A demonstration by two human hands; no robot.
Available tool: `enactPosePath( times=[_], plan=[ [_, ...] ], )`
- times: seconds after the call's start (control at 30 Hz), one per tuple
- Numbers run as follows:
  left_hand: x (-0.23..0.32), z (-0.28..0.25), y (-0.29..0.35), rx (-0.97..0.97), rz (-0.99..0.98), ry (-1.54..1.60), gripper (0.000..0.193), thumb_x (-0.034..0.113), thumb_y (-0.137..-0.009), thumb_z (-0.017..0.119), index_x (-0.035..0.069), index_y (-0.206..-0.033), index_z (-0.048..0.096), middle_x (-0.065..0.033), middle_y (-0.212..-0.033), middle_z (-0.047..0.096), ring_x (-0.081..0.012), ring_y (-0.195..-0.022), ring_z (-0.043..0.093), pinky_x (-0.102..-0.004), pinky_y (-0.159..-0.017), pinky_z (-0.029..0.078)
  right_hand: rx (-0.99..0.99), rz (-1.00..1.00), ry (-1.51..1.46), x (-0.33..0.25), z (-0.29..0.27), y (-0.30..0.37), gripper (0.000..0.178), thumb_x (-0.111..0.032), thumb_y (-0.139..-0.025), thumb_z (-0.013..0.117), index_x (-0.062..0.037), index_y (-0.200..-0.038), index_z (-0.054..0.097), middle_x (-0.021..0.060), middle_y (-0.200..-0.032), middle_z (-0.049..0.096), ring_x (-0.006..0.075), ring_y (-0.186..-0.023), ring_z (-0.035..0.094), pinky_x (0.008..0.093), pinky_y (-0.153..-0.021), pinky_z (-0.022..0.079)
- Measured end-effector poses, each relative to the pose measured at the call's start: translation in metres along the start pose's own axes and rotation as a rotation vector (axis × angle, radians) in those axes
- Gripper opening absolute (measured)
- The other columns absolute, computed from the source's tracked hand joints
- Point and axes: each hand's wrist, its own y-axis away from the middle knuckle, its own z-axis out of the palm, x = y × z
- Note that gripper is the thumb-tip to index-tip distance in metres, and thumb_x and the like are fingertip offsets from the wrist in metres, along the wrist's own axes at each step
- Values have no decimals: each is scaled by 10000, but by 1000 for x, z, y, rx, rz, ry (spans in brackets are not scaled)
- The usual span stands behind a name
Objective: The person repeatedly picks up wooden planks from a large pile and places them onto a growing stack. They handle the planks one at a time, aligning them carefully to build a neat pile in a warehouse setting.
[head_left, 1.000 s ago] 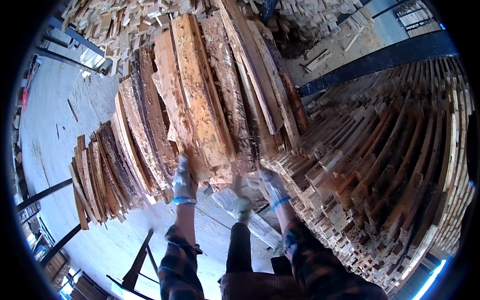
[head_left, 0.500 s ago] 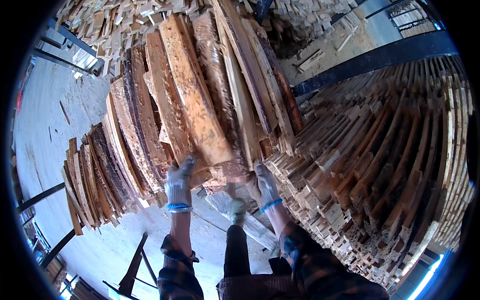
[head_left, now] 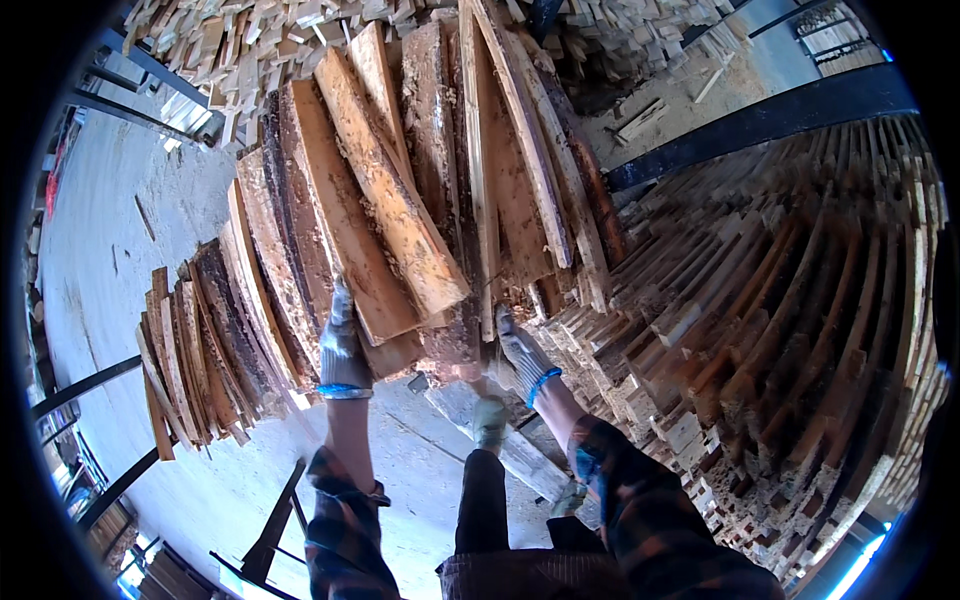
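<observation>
Both of my hands wear pale knitted gloves with blue cuffs. My left hand [head_left: 343,338] lies along the left side of a bark-edged board [head_left: 350,220], its visible fingers stretched and part of them hidden by the wood. To the right, my right hand [head_left: 522,352] is open beside the near ends of the pile, fingers stretched, close to a narrow pale board [head_left: 480,180]. Between my hands, an orange-brown slab [head_left: 400,200] rests slantwise on top of the other boards. Below its end, a reddish-brown board end [head_left: 448,345] sticks out toward me.
A row of leaning boards [head_left: 190,360] continues to the left. Long stacked strips [head_left: 760,330] fill the right, behind a dark metal beam [head_left: 770,125]. Cut wood pieces [head_left: 270,50] are heaped at the far side. A pale plank [head_left: 515,455] lies on the floor by my feet.
The orange-brown slab's upper end has swung left, so it lies more slanted across the pile. My left hand has shifted slightly left, and the view has moved a little.
</observation>
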Motion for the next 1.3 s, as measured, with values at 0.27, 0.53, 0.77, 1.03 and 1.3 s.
enactPosePath(
  times=[0.27, 0.53, 0.77, 1.03, 1.3],
  plan=[
    [-5, -45, -19, 58, -13, -75, 683, 506, -910, 596, 65, -1411, 452, -59, -1431, 464, -206, -1291, 440, -356, -1078, 342, 94, -197, 1299, -121, 76, 30, 516, -501, -921, 563, 7, -862, 627, 201, -877, 679, 212, -868, 657, 366, -786, 497],
    [-18, -49, -13, 122, 34, -177, 818, 576, -847, 638, 27, -1418, 431, -60, -1449, 441, -203, -1307, 424, -349, -1103, 321, 146, -163, 545, -93, 101, 39, 334, -328, -956, 506, -47, -1100, 614, 109, -848, 679, 151, -707, 631, 304, -589, 476],
    [-126, -76, 10, -171, 288, 97, 709, 471, -883, 632, 26, -1402, 443, -58, -1423, 471, -184, -1299, 433, -339, -1091, 343, -14, -380, 686, -64, 55, 75, 772, -575, -824, 641, -6, -1323, 488, 122, -949, 655, 233, -829, 626, 352, -714, 518],
    [-142, -62, 92, -114, -215, 397, 722, 578, -931, 497, 5, -1369, 467, -97, -1361, 527, -218, -1234, 504, -351, -1034, 426, -148, -35, 47, -60, 14, 79, 708, -404, -950, 503, -14, -1485, 256, 129, -1553, 261, 224, -1432, 244, 299, -1169, 207],
    [-197, -107, 171, -74, -15, -118, 555, 355, -959, 556, 21, -1387, 443, -86, -1309, 544, -191, -1194, 510, -349, -1049, 392, -71, 2, 731, -38, -40, 126, 617, -538, -984, 403, -40, -1326, 529, 151, -1197, 612, 241, -1106, 575, 341, -947, 453]
  ],
)
